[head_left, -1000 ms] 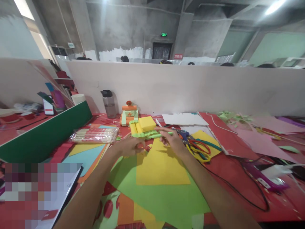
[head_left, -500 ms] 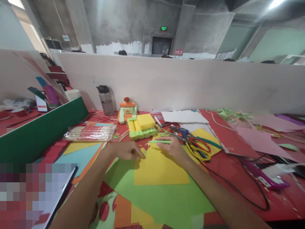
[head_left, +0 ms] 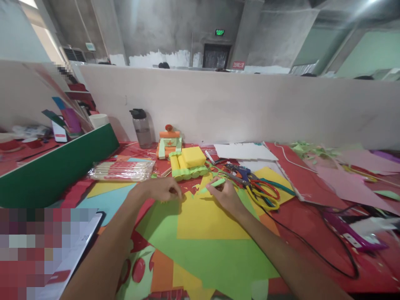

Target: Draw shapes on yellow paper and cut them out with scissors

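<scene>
My right hand (head_left: pixel 226 196) grips a slim light-green pen (head_left: pixel 220 182), its tip slanting down to the left over the upper part of a yellow sheet of paper (head_left: pixel 212 221). Curled at that sheet's upper left corner is my left hand (head_left: pixel 164 189), thumb and index finger closed at the paper's edge; the exact contact is partly hidden. The sheet lies on a larger green sheet (head_left: pixel 218 262). Just beyond my hands stands a yellow and green paper model (head_left: pixel 189 162), with an orange and pale-green model (head_left: pixel 169 143) behind it.
Several scissors (head_left: pixel 262 196) lie right of my right hand. A bag of sticks (head_left: pixel 121 171) and a green board (head_left: pixel 62 162) are on the left, with a bottle (head_left: pixel 142 131) at the back. A black cable (head_left: pixel 312 248) loops across the right. A white partition (head_left: pixel 234 108) bounds the table.
My left hand has drawn back slightly left, its pointing index finger now curled in. The pen in my right hand has tilted more steeply, tip lower. The view has shifted slightly.
</scene>
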Tool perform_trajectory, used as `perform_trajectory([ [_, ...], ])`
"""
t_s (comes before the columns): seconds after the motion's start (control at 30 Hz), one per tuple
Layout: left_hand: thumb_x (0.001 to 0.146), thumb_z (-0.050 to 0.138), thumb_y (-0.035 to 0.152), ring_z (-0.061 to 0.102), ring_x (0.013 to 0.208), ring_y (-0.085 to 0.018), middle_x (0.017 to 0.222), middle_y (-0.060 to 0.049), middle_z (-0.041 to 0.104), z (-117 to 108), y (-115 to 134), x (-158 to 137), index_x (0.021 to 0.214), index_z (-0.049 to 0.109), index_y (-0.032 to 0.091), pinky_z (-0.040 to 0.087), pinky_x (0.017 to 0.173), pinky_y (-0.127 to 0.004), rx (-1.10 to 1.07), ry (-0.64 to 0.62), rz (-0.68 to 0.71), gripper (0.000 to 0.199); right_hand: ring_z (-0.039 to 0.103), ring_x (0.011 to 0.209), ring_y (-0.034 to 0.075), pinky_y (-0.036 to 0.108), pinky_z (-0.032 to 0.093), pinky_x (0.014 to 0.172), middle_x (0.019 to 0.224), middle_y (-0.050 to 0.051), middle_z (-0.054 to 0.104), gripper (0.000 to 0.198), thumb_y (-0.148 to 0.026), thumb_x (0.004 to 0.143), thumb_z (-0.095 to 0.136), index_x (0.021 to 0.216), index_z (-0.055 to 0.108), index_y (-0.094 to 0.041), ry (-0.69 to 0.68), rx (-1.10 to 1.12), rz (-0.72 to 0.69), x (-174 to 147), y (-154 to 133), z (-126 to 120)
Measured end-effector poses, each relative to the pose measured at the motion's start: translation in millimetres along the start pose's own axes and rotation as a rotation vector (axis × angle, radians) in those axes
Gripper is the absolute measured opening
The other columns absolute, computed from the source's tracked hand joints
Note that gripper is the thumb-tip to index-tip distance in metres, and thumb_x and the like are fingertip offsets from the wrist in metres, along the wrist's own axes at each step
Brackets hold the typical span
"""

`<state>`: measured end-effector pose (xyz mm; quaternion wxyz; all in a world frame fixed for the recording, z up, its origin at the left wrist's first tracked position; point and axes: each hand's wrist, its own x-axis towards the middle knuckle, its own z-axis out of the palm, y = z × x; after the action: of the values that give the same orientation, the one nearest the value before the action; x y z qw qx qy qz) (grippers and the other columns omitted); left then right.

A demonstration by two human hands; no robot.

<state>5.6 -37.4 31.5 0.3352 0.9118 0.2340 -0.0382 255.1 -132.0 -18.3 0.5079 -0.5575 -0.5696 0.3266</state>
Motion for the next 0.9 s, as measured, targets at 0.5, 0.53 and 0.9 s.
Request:
perform_trajectory([
  [0.5, 0.073, 0.053, 0.011, 0.03, 0.049, -0.009, 0.055, 0.003, 0.045, 13, 5, 14, 0.119, 0.075, 0.019, 0.026, 0.048, -0.022, -0.063, -0.107, 0.035, 0.052, 0.062, 0.053, 0.013, 0.023, 0.05, 0.052, 0.064, -0.002, 0.062, 0.013, -0.031, 0.082, 0.067, 0.079, 0.066, -0.018, -0.155, 0.014, 0.092, 2, 10, 6],
  [0.53, 0.073, 0.053, 0.011, 0.031, 0.049, -0.009, 0.056, 0.003, 0.045, 13, 3, 13, 0.12, 0.074, 0.02, 0.026, 0.048, -0.022, -0.067, -0.105, 0.038, 0.052, 0.061, 0.051, 0.013, 0.022, 0.049, 0.051, 0.06, -0.003, 0.06, 0.012, -0.029, 0.081, 0.067, 0.076, 0.065, -0.018, -0.138, -0.016, 0.099, 1, 9, 6],
  [0.9, 0.07, 0.055, 0.007, 0.031, 0.05, -0.009, 0.055, 0.004, 0.04, 11, 5, 13, 0.12, 0.074, 0.02, 0.025, 0.047, -0.022, -0.134, -0.116, 0.016, 0.055, 0.064, 0.052, 0.014, 0.021, 0.048, 0.051, 0.058, -0.003, 0.06, 0.012, -0.029, 0.08, 0.065, 0.074, 0.063, -0.019, -0.129, -0.059, 0.098, 0, 9, 6],
])
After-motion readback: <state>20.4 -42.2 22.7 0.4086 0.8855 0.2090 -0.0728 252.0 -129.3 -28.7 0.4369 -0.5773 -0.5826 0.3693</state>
